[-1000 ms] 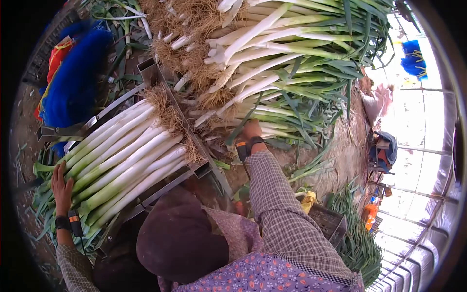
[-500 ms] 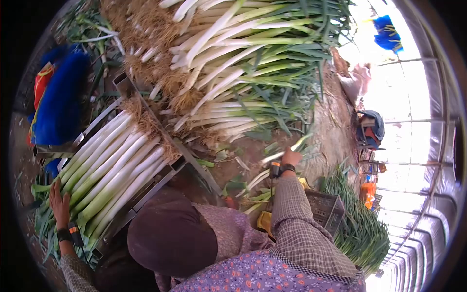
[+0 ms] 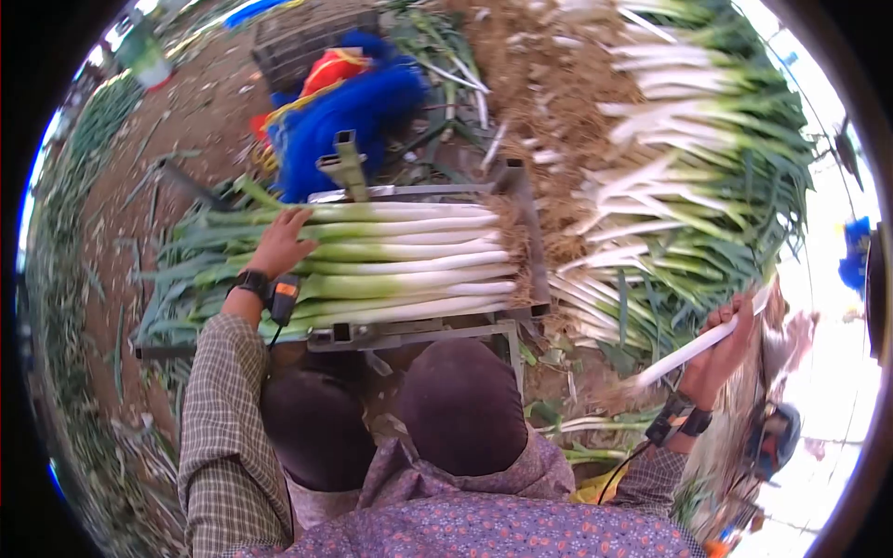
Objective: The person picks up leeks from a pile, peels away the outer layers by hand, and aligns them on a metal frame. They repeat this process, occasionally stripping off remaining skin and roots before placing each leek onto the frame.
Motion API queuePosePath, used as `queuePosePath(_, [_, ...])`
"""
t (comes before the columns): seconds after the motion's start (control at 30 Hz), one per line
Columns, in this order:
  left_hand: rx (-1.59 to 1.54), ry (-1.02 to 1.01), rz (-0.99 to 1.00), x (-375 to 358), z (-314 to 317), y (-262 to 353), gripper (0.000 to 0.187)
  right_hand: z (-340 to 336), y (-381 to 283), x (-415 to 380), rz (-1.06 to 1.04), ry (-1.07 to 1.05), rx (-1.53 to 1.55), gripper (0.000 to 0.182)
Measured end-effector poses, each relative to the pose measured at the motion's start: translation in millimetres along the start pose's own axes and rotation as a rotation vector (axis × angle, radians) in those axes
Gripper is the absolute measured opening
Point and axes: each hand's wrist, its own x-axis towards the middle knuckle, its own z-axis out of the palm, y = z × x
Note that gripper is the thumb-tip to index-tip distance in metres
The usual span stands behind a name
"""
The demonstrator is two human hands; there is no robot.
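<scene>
My left hand (image 3: 282, 244) lies with spread fingers on the green part of a row of leeks (image 3: 400, 249) in a metal frame (image 3: 532, 237). The roots of these leeks face right, against the frame's end plate. Off to the right, my right hand (image 3: 721, 346) has its fingers wrapped round a single leek (image 3: 688, 353), whose white stem slants down to the left with its roots at the lower end. A large pile of leeks (image 3: 684, 139) lies just beyond that hand.
Blue netting (image 3: 349, 126) and a dark crate (image 3: 302, 46) stand behind the frame. A metal post (image 3: 349, 166) rises at its far side. Cut leaves (image 3: 93, 391) litter the ground at left. Loose leeks (image 3: 595, 425) lie near a yellow object (image 3: 595, 485) at lower right.
The view has swung left and straightened. My right hand has lifted a leek from the ground area and holds it beside the pile. My left hand still rests on the framed leeks.
</scene>
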Motion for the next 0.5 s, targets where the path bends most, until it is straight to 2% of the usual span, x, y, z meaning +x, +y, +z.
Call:
queuePosePath(0.07, [-0.192,0.085,-0.049,-19.1,-16.1,21.9,0.06,84.2,-13.0,-34.2,-0.214,-0.154,-0.2,0.025])
queuePosePath(0.13, [-0.286,0.147,-0.033,-40.9,-23.8,24.6,0.051,137.5,-6.6,-54.1,-0.27,-0.385,-0.277,0.036])
queuePosePath(0.17, [-0.33,0.176,-0.024,-52.1,-27.3,24.8,0.047,161.0,9.1,-59.0,-0.283,-0.459,-0.309,0.036])
queuePosePath(0.27, [-0.472,0.216,-0.08,-89.6,-41.8,34.9,0.038,233.1,79.1,-81.4,-0.086,-0.8,-0.253,0.036])
queuePosePath(0.3, [-0.438,0.268,-0.041,-98.6,-37.0,28.8,0.035,254.5,108.0,-94.6,-0.272,-0.948,-0.522,0.039])
queuePosePath(0.37, [-0.449,0.264,-0.059,-115.4,-31.5,23.0,0.033,297.8,180.7,-127.3,-0.38,-1.365,-0.242,0.036])
queuePosePath(0.4, [-0.454,0.261,-0.064,-122.3,-29.5,22.2,0.033,307.0,209.0,-141.9,-0.357,-1.516,-0.461,0.03])
queuePosePath(0.43, [-0.466,0.258,-0.074,-127.9,-25.5,21.7,0.03,317.5,223.9,-157.3,-0.412,-1.713,-0.925,0.03])
queuePosePath(0.47, [-0.444,0.245,-0.082,-133.3,-26.0,24.0,0.029,305.9,285.0,-163.2,-0.438,-1.825,-0.922,0.029])
queuePosePath(0.5, [-0.42,0.23,-0.088,-136.8,-27.1,26.1,0.029,290.7,310.9,-170.9,-0.493,-1.726,-0.825,0.03])
